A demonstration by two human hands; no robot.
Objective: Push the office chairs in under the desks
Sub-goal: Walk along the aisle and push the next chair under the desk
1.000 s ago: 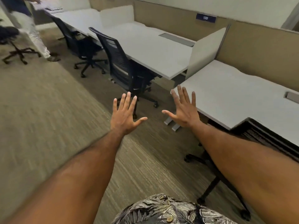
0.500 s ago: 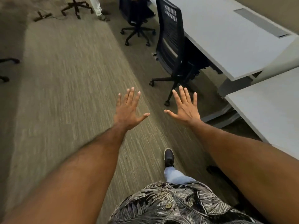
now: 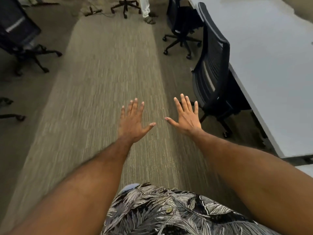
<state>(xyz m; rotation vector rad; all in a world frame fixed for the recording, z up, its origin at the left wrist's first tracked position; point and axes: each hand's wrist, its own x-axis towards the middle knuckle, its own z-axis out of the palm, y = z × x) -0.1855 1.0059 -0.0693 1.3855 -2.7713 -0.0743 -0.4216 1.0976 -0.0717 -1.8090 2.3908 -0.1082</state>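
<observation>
A black mesh-backed office chair (image 3: pixel 211 72) stands at the right, its seat tucked under the edge of the white desk (image 3: pixel 277 65). A second black chair (image 3: pixel 182 22) stands farther along the same desk, its wheeled base out on the carpet. My left hand (image 3: pixel 131 122) and my right hand (image 3: pixel 185 117) are both stretched out in front of me, palms down, fingers spread, holding nothing. My right hand is just left of the nearer chair's base, not touching it.
A striped carpet aisle (image 3: pixel 105 92) runs ahead. Another black chair (image 3: pixel 18 38) stands at the left, and a chair base (image 3: pixel 126 5) lies at the far end. A person's leg and shoe (image 3: pixel 148 13) stand there, beside a cable (image 3: pixel 93 11) on the floor.
The view has swung left and moved forward along the aisle. The mesh chair has shifted to the right side and looks closer. Both hands stay open and spread.
</observation>
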